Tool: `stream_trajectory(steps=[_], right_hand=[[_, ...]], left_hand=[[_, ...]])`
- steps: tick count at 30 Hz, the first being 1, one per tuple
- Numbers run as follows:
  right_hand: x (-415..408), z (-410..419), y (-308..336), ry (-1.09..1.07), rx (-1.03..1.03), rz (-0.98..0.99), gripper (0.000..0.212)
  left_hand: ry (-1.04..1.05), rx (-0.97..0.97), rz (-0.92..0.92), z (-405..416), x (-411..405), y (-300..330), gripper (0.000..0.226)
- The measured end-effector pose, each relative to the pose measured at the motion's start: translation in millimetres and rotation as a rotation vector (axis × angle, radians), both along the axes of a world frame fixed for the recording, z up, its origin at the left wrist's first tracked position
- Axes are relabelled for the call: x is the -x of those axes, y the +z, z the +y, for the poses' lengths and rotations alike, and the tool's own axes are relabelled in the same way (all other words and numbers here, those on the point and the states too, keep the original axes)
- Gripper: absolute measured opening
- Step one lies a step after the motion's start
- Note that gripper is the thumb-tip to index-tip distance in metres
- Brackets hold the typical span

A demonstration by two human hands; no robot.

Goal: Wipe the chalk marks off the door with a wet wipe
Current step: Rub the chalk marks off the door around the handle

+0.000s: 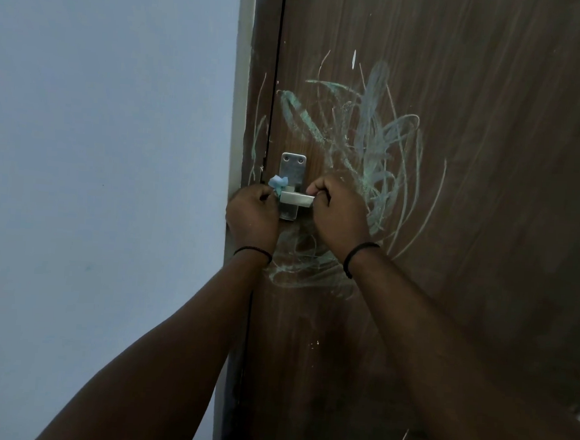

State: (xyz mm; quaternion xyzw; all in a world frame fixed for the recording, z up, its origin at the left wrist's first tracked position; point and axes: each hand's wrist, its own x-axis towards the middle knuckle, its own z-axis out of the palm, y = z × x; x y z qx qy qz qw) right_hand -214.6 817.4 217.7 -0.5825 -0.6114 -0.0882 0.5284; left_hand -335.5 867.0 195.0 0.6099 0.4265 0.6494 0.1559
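A brown wooden door (474,164) fills the right of the head view, scribbled with pale green and white chalk marks (373,133) around and below a metal handle (295,199). My left hand (253,213) is at the door's left edge, beside the handle plate, gripping a crumpled blue wet wipe (278,183) that sticks out above its fingers. My right hand (339,213) has its fingers curled round the right end of the handle lever. More chalk smears (299,265) lie below both hands, between the wrists.
A plain pale blue wall (103,172) takes up the left half. The door frame (257,80) runs vertically between wall and door and carries a few chalk strokes. Small white specks dot the lower door.
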Motion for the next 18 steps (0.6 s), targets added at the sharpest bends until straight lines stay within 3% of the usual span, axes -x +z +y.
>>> stream_trajectory(steps=[8, 13, 18], right_hand=[[4, -1, -7, -0.076, -0.027, -0.026, 0.023], [3, 1, -5, -0.105, 0.001, -0.077, 0.025], [3, 0, -9, -0.104, -0.052, -0.111, 0.022]], left_hand=[[-0.032, -0.028, 0.041, 0, 1, -26, 0.017], [-0.018, -0.17, 0.048, 4, 2, -15, 0.014], [-0.024, -0.095, 0.099, 7, 0, -40, 0.019]])
